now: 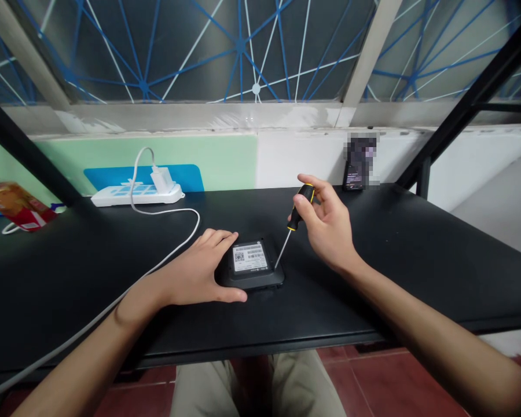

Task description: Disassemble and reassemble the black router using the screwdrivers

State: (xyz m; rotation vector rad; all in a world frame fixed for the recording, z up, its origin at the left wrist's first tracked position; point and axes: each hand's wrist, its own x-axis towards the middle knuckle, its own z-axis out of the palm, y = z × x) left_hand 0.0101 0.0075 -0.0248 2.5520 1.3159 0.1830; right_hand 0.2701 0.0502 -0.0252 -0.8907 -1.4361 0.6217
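Observation:
A flat black device (255, 280) with a white label (249, 257) on its upper face lies on the black table. The label carries a QR code and barcodes; its print is too small to read. My left hand (200, 269) grips the device from its left side, thumb along the near edge and fingers at the far left corner. In my right hand (330, 226) is a screwdriver (301, 207) with a black and yellow handle, held tilted. Its metal tip meets the device near the right edge of the label.
A white power strip (136, 195) with a plugged-in charger (162, 180) stands at the back left. The charger's white cable (173, 250) runs forward past my left forearm. A bottle (19, 204) lies far left; a phone (353, 174) leans on the back wall.

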